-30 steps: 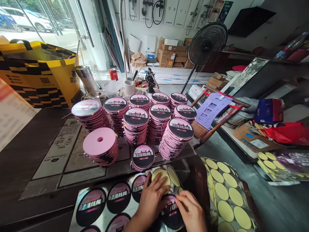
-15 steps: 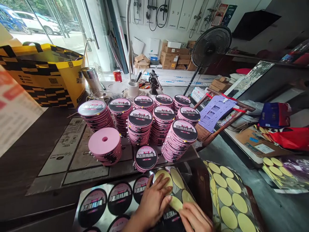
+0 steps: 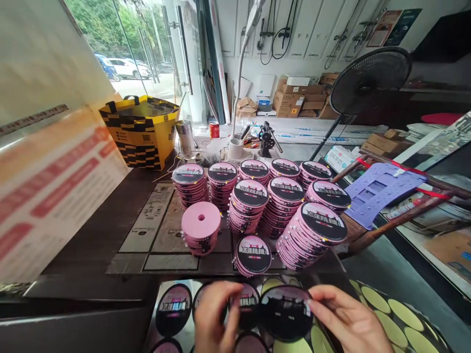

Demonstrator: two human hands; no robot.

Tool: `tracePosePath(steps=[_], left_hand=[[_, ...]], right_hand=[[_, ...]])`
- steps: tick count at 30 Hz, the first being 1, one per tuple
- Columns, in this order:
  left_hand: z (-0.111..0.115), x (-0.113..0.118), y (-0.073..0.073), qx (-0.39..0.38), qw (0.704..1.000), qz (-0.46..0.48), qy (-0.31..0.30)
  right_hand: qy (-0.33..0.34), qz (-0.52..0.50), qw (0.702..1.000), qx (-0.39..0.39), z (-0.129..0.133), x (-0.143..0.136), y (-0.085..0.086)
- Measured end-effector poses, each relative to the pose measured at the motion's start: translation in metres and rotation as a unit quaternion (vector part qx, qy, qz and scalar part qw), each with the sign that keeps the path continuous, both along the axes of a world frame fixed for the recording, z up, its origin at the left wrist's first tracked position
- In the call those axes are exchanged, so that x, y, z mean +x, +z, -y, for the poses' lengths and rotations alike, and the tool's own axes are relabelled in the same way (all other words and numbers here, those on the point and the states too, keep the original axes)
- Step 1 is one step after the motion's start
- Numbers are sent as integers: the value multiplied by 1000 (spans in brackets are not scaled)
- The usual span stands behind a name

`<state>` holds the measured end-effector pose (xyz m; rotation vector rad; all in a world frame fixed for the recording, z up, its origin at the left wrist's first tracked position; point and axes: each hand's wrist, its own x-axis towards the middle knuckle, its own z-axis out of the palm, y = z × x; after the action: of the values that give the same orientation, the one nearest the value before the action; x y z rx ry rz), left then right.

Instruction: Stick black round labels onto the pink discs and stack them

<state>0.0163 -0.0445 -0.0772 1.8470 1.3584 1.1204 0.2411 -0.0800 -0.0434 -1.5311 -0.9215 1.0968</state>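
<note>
Both hands hold one round black sticker (image 3: 285, 314), lifted just above the sticker sheet (image 3: 172, 306) at the near edge of the surface (image 3: 99, 235). Right hand (image 3: 349, 321) pinches sticker's right rim w/ thumb + fingers; left hand (image 3: 213, 318) curled at its left edge, fingers partly closed. Small disc stack (image 3: 253, 255) sits just behind sticker; taller pink stacks (image 3: 312, 233) further back.

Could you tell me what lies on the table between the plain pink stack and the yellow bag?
In the head view, only flat printed cardboard on the dark table lies between the plain pink stack and the yellow bag.
</note>
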Motion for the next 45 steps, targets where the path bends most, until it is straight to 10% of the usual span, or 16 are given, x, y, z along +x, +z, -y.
tracePosePath(steps=[4, 9, 15, 21, 27, 31, 37, 45], left_hand=[[-46, -36, 38, 68, 964, -48, 253], [-90, -52, 56, 19, 974, -82, 210], [-71, -47, 53, 40, 986, -1, 159], [-13, -31, 58, -67, 954, 282, 74], [8, -22, 49, -398, 753, 524, -15], [10, -20, 46, -435, 693, 572, -52], [10, -15, 42, -432, 682, 585, -77], [8, -9, 40, -410, 717, 559, -73]], right_hand=[[-28, -177, 984, -12, -52, -38, 21], [8, -328, 945, 21, -109, -105, 46], [7, -383, 924, 17, -115, -147, 41], [44, -405, 911, -61, -81, -120, 35], [21, -281, 957, -65, -64, -82, 44], [46, -271, 958, -86, -58, -75, 35], [100, -211, 972, -41, -51, -66, 2], [79, -177, 981, -30, -47, -66, 7]])
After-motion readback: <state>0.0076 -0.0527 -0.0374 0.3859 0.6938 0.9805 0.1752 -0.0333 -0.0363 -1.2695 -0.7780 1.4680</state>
